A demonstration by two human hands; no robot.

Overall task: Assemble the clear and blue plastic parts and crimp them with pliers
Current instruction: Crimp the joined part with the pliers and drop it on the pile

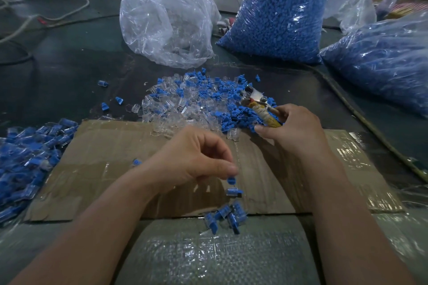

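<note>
The left hand (192, 157) hangs over a flat sheet of brown cardboard (111, 159) patched with shiny tape. Its fingers are curled in tight, and a small blue piece (231, 180) sits right at the tips; I cannot tell whether it is pinched or loose. Just below that, a second blue-and-clear piece (234, 192) is blurred. Nearer still is a small cluster of joined pieces (224, 215), at the cardboard's near edge.

The right hand (298, 129) is wrapped round the pliers (266, 111) by their tape-bound, yellowish handles. The bare metal head points far and left into the loose pile (196, 102) of clear shells and ridged blue plugs, which spills across the cardboard's far edge.

A heap of finished pieces (30, 152) lies at the left. Farther off stand a crinkled clear bag (166, 21), nearly slack, and two bulging bags of blue plugs (278, 18). A woven plastic sheet (208, 257) covers the near surface.
</note>
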